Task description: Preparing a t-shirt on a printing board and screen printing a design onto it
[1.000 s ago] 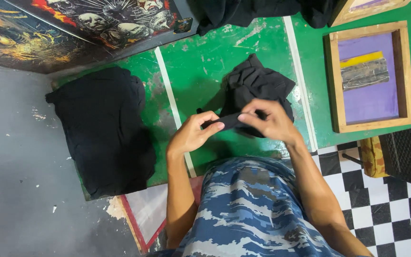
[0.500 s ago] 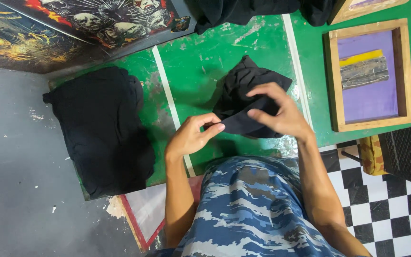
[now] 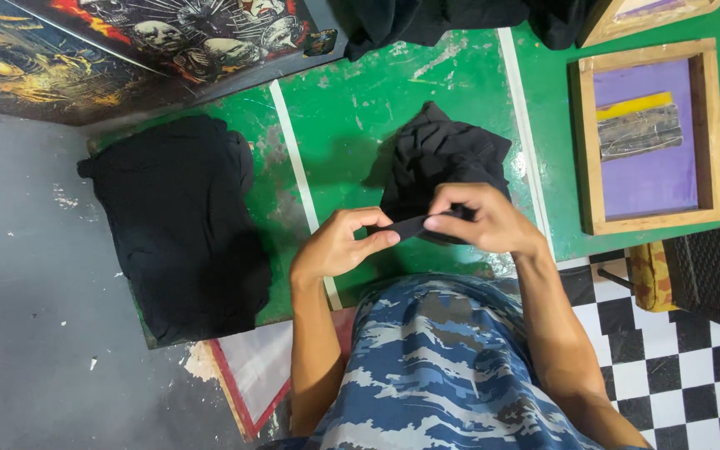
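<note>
My left hand (image 3: 339,246) and my right hand (image 3: 481,218) both pinch the near edge of a crumpled black garment (image 3: 443,154) that lies bunched on the green table (image 3: 352,108). The fabric stretches in a thin strip between my fingertips, just above the table's front edge. A second black garment (image 3: 181,221) lies flat and folded at the table's left end, apart from both hands.
A wooden screen-printing frame (image 3: 647,133) with purple mesh lies at the right. More dark cloth (image 3: 443,21) is heaped at the back. Printed posters (image 3: 127,42) lean at the back left. Grey floor is at the left, checkered floor at the lower right.
My right hand has come down and closer to my left hand. The lifted corner of the black garment is now pulled into a narrow strip between both hands.
</note>
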